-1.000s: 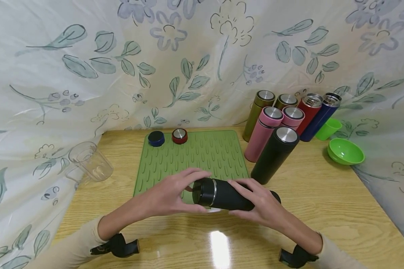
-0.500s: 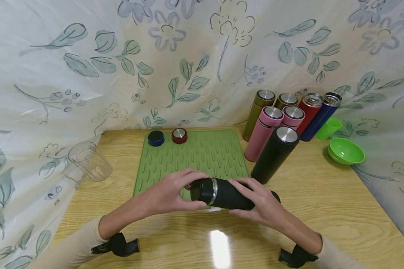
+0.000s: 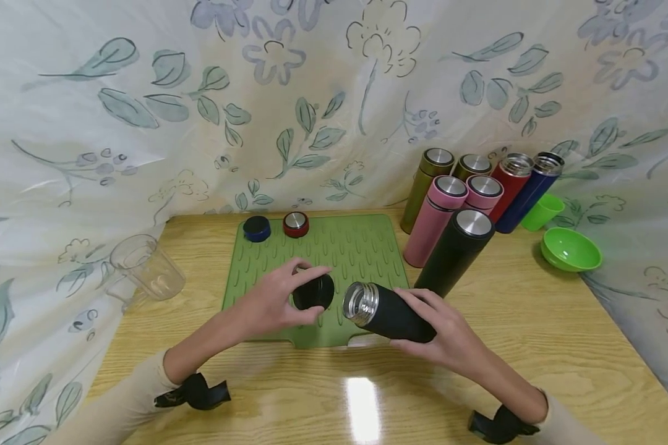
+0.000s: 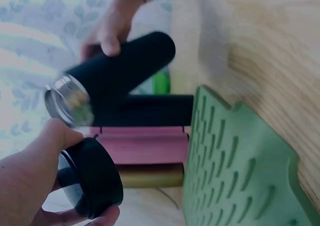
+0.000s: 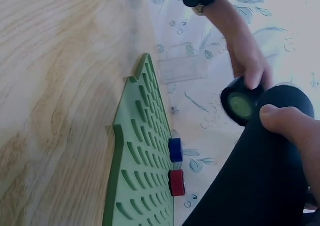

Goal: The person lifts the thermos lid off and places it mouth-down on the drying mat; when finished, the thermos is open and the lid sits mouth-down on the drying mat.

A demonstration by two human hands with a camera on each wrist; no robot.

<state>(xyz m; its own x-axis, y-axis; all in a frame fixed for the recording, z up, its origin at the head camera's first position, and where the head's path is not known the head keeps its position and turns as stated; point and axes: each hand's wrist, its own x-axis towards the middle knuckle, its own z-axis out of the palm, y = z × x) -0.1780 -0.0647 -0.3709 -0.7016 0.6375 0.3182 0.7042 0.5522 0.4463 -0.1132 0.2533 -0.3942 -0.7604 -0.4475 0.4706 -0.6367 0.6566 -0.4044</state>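
Observation:
My left hand [image 3: 275, 296] grips a black bottle lid [image 3: 315, 292] between thumb and fingers, over the green mat. The left wrist view shows the lid [image 4: 97, 178] from its side. To its right, my right hand [image 3: 440, 324] holds a black thermos bottle [image 3: 398, 315] tilted, its bare steel neck [image 3: 362, 304] pointing toward the lid. A gap separates lid and neck. In the right wrist view the bottle [image 5: 255, 161] runs diagonally, with my right thumb across it.
The green mat [image 3: 362, 247] bears a blue lid [image 3: 256, 228] and a red lid [image 3: 296, 224]. Several bottles stand at right, nearest a black one [image 3: 456, 250]; the red [image 3: 514, 185] and blue [image 3: 534, 191] ones lack lids. A clear mug [image 3: 150, 269] lies left; a green bowl [image 3: 571, 250] sits far right.
The black lid has come off the bottle. My left hand has moved left and up with it, while my right hand has shifted slightly right with the bottle, baring its steel neck.

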